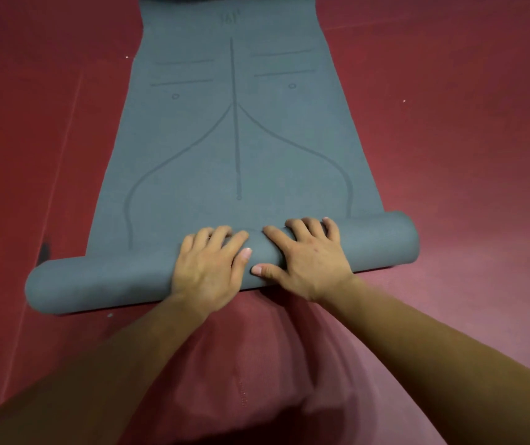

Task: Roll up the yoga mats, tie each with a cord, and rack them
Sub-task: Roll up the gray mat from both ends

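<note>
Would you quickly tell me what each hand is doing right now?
Left hand: open, pressing on the rolled part of the grey yoga mat.
Right hand: open, pressing the same roll beside it.

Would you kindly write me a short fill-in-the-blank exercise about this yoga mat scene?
1. The yoga mat lies on a ____ floor.
2. The left hand and the right hand press on the mat's ____ end.
3. Both hands sit near the ____ of the roll, not at its open ends.

Missing words: red; rolled; middle.
</note>
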### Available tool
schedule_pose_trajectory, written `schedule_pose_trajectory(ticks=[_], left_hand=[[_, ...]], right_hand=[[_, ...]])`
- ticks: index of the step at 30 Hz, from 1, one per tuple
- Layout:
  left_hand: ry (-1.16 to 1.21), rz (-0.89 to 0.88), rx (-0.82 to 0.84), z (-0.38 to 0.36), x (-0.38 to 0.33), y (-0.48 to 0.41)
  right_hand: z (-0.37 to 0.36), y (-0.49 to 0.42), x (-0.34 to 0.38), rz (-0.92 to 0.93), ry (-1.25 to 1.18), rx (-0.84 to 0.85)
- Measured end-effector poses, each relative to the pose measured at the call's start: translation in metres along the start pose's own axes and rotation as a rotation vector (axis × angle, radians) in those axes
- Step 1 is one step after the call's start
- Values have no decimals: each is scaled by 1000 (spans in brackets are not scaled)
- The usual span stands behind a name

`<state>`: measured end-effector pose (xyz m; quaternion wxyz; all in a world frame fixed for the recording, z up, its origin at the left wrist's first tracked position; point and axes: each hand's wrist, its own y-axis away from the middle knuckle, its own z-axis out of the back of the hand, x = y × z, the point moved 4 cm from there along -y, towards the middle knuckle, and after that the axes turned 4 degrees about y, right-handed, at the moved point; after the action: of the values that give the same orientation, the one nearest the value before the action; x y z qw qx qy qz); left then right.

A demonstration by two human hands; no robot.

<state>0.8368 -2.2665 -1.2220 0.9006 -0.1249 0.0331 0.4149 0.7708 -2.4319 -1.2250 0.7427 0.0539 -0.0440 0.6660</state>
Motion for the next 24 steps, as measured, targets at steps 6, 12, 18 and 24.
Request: schedule_pose_trajectory(ticks=[6, 12, 18, 24], left_hand=[[-11, -9, 85, -2, 9, -23], [71, 4, 7, 0, 12, -27], [34, 42, -35, -7, 8, -26], [42, 70, 45, -6, 14, -45]], right_hand=[[3, 2, 0, -42, -28, -102], [0, -10, -5, -65, -32, -134], [4, -25, -7, -57, -1, -98], [12, -29, -5, -115, -88, -82]])
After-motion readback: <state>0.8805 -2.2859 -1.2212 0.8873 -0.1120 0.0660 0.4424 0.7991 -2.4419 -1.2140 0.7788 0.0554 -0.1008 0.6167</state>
